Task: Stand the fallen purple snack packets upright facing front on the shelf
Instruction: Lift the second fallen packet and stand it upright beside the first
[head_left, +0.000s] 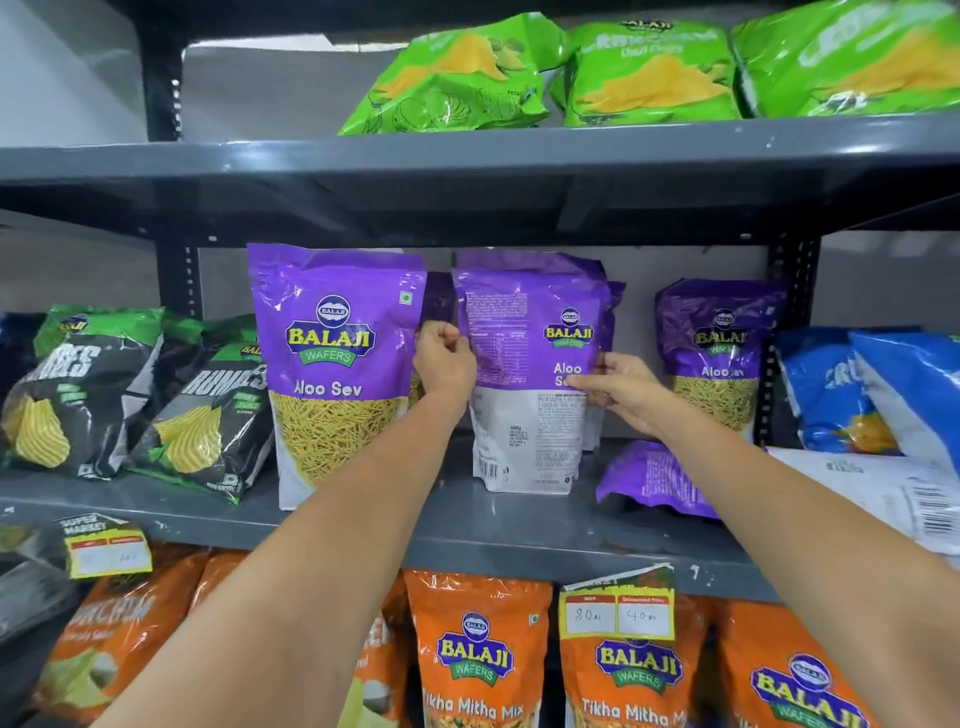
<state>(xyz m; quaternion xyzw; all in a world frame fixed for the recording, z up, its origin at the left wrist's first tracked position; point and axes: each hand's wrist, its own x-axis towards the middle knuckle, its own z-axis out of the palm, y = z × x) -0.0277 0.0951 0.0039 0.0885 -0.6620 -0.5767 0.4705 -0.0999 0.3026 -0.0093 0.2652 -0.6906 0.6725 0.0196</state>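
Note:
Purple Aloo Sev packets stand on the grey middle shelf (519, 525). The left packet (332, 364) is upright with its front showing. The middle packet (530, 374) is upright with its printed back side toward me. My left hand (441, 358) grips its left edge and my right hand (623, 387) grips its right edge. More purple packets stand hidden behind it. At the back right a third packet (719, 353) stands front-facing. A fallen purple packet (657, 486) lies flat under my right forearm.
Black-and-green chip bags (202, 415) lean at the left, blue bags (872, 395) and a white packet (898, 493) lie at the right. Green bags (649, 78) fill the upper shelf, orange packets (478, 660) the lower one. Price tags (618, 613) hang on the shelf edge.

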